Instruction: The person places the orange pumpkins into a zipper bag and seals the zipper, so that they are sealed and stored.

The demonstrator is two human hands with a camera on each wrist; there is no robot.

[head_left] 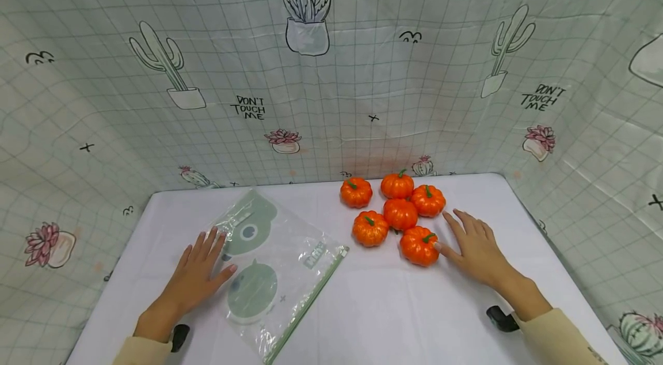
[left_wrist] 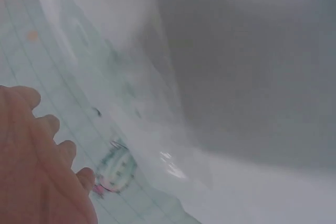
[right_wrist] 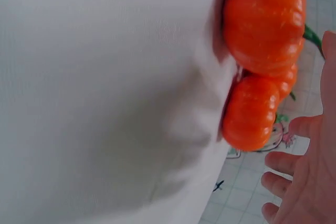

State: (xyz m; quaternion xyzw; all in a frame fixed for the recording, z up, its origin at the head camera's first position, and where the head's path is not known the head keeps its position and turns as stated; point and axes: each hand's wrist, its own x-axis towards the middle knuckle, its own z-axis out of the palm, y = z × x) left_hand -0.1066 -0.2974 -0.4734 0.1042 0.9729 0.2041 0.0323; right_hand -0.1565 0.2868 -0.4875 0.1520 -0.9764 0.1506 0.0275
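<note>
On the left of the white table lies a clear zip bag (head_left: 295,273) with green printed shapes and a green zip edge. My left hand (head_left: 194,276) is over its left side, fingers spread and straight. In the left wrist view the hand (left_wrist: 42,156) shows beside the clear plastic (left_wrist: 121,77). Several small orange pumpkins with green stems are grouped right of centre. My right hand (head_left: 476,250) is beside the nearest pumpkin (head_left: 418,246), its thumb right at that pumpkin's side. The right wrist view shows this hand (right_wrist: 310,171) with loosely bent fingers holding nothing, near a pumpkin (right_wrist: 265,22).
The table (head_left: 373,319) has a white cover. Grid-patterned cloth (head_left: 331,83) with cactus drawings hangs behind it and along both sides. Another pumpkin (head_left: 355,192) sits at the group's back left, near the table's far edge. A black wrist device (head_left: 501,319) is below the right wrist.
</note>
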